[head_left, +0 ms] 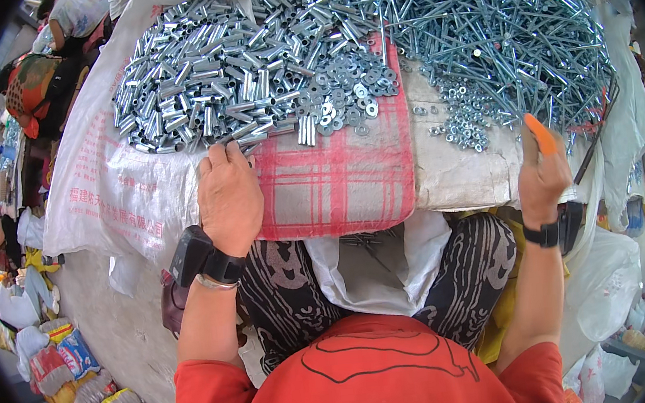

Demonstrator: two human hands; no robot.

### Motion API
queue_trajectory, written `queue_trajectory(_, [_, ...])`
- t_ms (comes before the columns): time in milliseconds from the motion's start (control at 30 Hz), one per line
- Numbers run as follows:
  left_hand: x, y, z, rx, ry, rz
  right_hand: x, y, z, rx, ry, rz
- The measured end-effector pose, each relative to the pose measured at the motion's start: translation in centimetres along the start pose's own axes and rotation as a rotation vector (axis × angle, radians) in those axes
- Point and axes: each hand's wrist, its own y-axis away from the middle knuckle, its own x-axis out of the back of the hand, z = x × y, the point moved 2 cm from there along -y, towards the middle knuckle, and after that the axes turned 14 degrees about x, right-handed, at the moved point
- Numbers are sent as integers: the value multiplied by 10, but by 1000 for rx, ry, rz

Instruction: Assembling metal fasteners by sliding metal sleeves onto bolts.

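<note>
Left hand (231, 202) is sitting at the metal sleeves (210, 80), right hand (544, 176) at the long bolts (508, 28)!
Between them, red plaid cloth (336, 177) is giving open room down to the front edge of the surface (460, 176); the left is touching the sleeves' near border, the right is resting just by the bolts; whether either grip is pinching, I can't tell.

Left hand (231, 199): fingertips at the tubes (202, 81); grip unclear.
Right hand (544, 176): orange cover (541, 136) hides a fingertip; hold unclear.
Bolts (499, 21): heap cut off by upper edge.
White bag (328, 271): shadowed contents unclear.
Co-worker (83, 11): cut off above.
</note>
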Motion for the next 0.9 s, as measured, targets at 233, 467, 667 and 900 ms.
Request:
queue_trajectory(233, [-14,-7,5,54,-70,-84,28,14,-56,-689,-785,176])
queue_trajectory(467, [-15,-15,-14,-50,-40,-89,-1,2,-95,-479,-801,-74])
queue_trajectory(667, [-18,-24,-29,-15,109,-95,-32,36,-91,-645,-997,-79])
queue_trajectory(900, [-20,-19,-25,-7,123,-10,-35,41,-87,-778,-1096,-66])
